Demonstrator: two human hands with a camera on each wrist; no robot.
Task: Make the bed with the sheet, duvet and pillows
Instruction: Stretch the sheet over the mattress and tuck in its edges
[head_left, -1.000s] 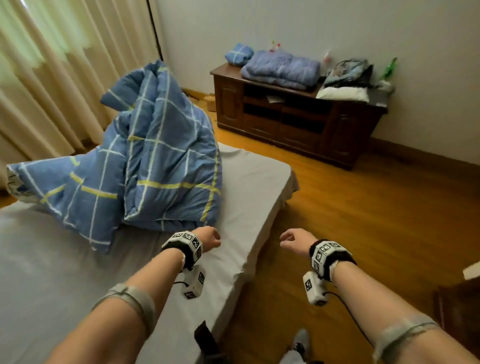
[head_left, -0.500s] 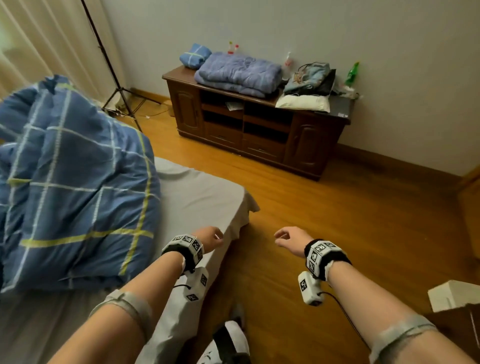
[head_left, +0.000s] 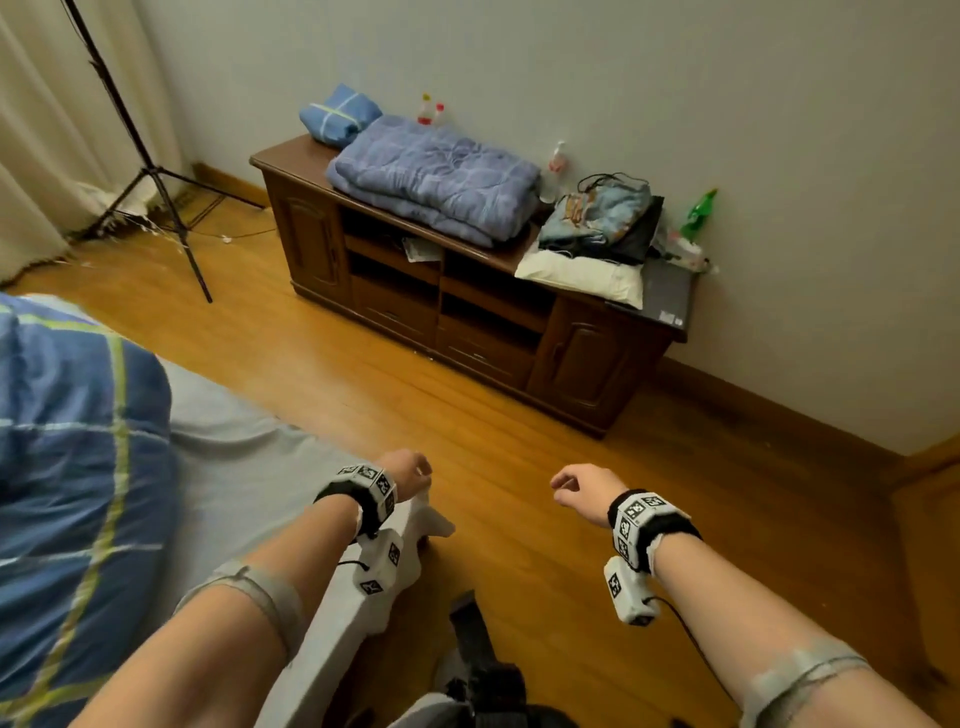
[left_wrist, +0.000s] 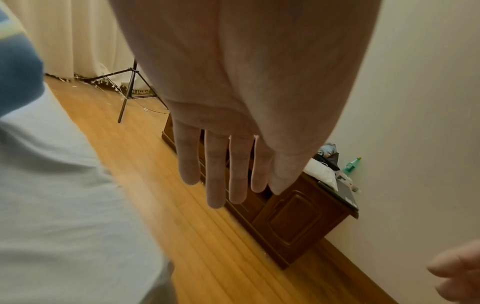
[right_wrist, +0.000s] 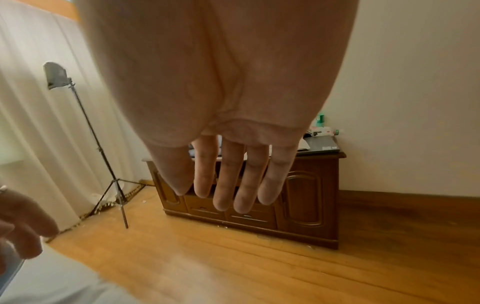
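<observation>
Left hand (head_left: 408, 475) and right hand (head_left: 584, 491) empty, fingers relaxed

Dark wooden cabinet (head_left: 467, 312) against wall, black tripod (head_left: 150, 171) beside curtain (head_left: 31, 130).

Bare forearms, each with a grey band (head_left: 254, 587) near the elbow – black wrist straps (head_left: 363, 493) carry white marker-printed blocks (a thin black cable trails from each).
</observation>
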